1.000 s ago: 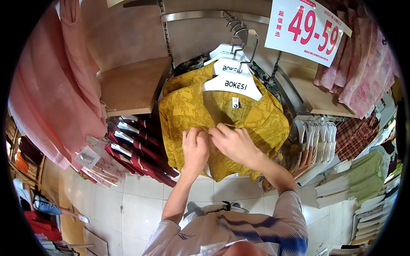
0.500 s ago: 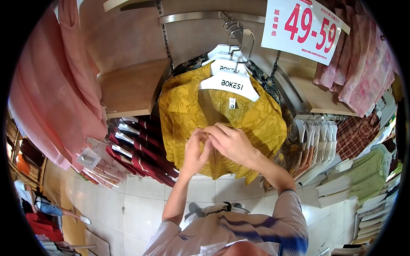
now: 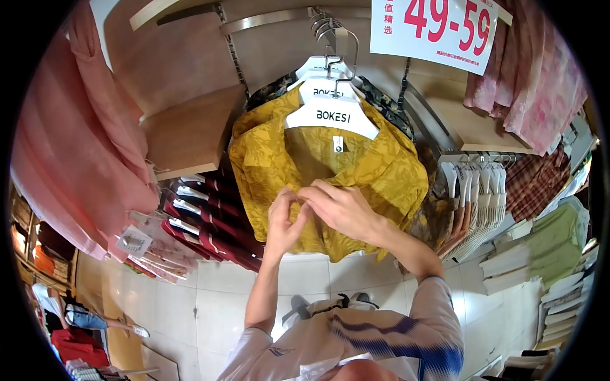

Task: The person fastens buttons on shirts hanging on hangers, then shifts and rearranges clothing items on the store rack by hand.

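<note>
A mustard-yellow patterned shirt (image 3: 394, 190) hangs with its collar open on a white hanger (image 3: 333, 119) lettered BOKESI. Both hands meet at the bottom of its neckline. My left hand (image 3: 284, 222) has thumb and fingers pinched on the front edge of the shirt. Beside it, almost touching, my right hand (image 3: 343, 211) is closed with its fingertips at the same spot. Whatever small part lies between the fingertips, perhaps a button, is hidden. Inside the collar a white label (image 3: 338, 144) shows.
More hangers and a dark floral garment (image 3: 387, 111) hang behind. Dark red garments (image 3: 216, 216) hang at lower left, pink clothes (image 3: 76, 152) further left. Striped tops (image 3: 489, 190) are on the right, under a price sign (image 3: 438, 32). Far left, another person's leg (image 3: 121, 326) shows.
The view has shifted slightly, so the shirt, hangers and sign sit higher and further left. Both hands stay pinched at the shirt front, with only small finger movement.
</note>
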`<state>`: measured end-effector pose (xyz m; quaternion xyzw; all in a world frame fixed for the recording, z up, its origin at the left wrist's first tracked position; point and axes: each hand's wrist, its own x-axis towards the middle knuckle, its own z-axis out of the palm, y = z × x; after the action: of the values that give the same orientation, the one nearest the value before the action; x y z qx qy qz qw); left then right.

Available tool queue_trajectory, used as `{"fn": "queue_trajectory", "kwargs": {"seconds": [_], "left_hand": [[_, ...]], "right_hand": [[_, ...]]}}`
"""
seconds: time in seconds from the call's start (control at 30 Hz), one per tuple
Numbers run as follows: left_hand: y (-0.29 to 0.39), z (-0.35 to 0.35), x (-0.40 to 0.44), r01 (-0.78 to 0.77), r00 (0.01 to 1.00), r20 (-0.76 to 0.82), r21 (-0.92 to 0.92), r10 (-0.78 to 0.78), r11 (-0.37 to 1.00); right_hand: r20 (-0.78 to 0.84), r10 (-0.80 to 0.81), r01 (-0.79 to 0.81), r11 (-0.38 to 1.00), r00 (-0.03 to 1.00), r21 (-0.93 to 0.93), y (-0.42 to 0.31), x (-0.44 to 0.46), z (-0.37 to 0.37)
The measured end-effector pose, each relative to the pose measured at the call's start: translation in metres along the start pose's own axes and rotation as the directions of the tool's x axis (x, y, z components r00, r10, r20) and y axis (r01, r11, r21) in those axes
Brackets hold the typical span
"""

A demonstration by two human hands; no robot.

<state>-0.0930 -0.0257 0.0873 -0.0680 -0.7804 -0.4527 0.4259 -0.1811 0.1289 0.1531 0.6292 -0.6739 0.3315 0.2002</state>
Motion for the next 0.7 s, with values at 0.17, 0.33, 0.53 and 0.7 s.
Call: {"fn": "queue_trajectory", "kwargs": {"seconds": [0.17,0.33,0.53,0.7], "left_hand": [[0.002,-0.001,-0.001,-0.004,1.0,-0.025,0.056,0.005,0.998],[0.001,0.001,-0.004,0.027,0.999,-0.035,0.018,-0.026,0.999],[0.003,0.002,-0.005,-0.001,0.996,-0.084,0.087,0.009,0.996],[-0.001,0.01,-0.007,0.021,0.99,-0.136,-0.066,-0.03,0.998]], "right_hand": [[-0.046,-0.054,0.052,0.997,0.997,-0.054,-0.014,-0.008,-0.009],[-0.118,-0.205,0.202,0.979,0.972,-0.039,-0.031,-0.023,-0.038],[-0.509,-0.082,-0.057,0.966,0.857,-0.252,-0.004,-0.038,-0.081],[-0.169,-0.01,-0.008,0.994,0.986,-0.107,-0.014,-0.063,-0.043]]}}
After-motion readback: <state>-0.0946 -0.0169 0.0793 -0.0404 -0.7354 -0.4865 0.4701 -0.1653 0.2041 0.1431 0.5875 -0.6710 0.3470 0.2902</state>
